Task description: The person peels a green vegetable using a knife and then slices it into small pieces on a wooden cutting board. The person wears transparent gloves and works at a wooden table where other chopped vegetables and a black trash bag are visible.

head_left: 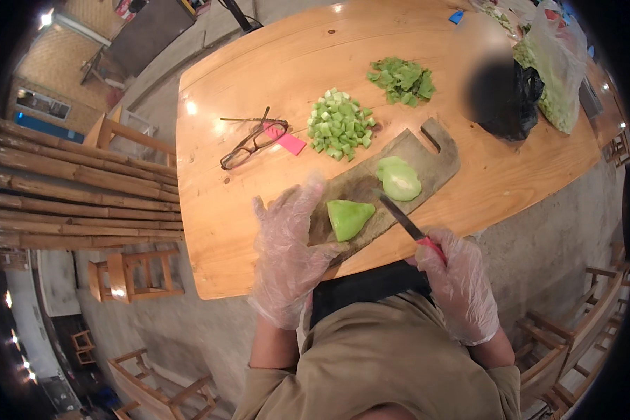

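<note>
My left hand (291,234), in a clear plastic glove, is open at the left end of the wooden cutting board (430,164), its fingers spread. Just right of it lies a pale green chayote piece (348,218). Cut green slices (400,179) lie overlapped farther up the board. My right hand (455,269), gloved too, is closed round the red handle of a knife (404,215). The dark blade points up and left, its tip over the board between the chayote piece and the slices.
Beyond the board are a heap of green cubes (339,124) and a pile of chopped leaves (401,80). Eyeglasses (248,145) and a pink slip (287,140) lie at the left. A black bag (507,105) and a clear plastic bag (556,63) stand at the right.
</note>
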A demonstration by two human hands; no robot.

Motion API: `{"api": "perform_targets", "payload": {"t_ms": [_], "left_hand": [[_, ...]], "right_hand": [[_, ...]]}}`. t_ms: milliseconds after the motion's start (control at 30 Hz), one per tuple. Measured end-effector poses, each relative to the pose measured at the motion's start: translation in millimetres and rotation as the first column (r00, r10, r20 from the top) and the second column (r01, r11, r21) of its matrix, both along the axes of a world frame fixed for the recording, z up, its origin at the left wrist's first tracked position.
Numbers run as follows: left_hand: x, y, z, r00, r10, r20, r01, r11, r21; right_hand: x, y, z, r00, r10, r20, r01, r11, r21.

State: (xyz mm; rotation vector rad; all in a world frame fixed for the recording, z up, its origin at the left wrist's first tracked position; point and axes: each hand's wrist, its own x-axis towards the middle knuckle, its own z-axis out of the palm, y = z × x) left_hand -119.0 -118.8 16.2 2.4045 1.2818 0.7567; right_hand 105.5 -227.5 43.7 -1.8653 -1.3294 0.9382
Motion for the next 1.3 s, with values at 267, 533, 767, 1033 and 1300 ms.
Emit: {"api": "perform_targets", "payload": {"t_ms": [267, 533, 767, 1033, 1300], "left_hand": [[11, -11, -9, 0.991, 0.092, 0.097, -0.087, 0.995, -0.055], [9, -18, -9, 0.980, 0.169, 0.106, -0.176, 0.982, 0.063], [8, -18, -12, 0.977, 0.173, 0.124, -0.182, 0.981, 0.064], [5, -17, -15, 0.981, 0.141, 0.130, -0.150, 0.987, 0.062], [3, -17, -14, 0.979, 0.118, 0.168, -0.128, 0.990, 0.051]], "right_hand": [[-5, 7, -1, 0.970, 0.062, 0.236, -0.090, 0.990, 0.106], [-9, 4, -15, 0.882, 0.116, 0.458, -0.203, 0.968, 0.146], [-10, 5, -16, 0.853, 0.112, 0.510, -0.204, 0.971, 0.129], [-11, 2, -19, 0.855, 0.092, 0.511, -0.180, 0.976, 0.126], [-21, 12, -5, 0.875, 0.054, 0.481, -0.150, 0.975, 0.162]]}}
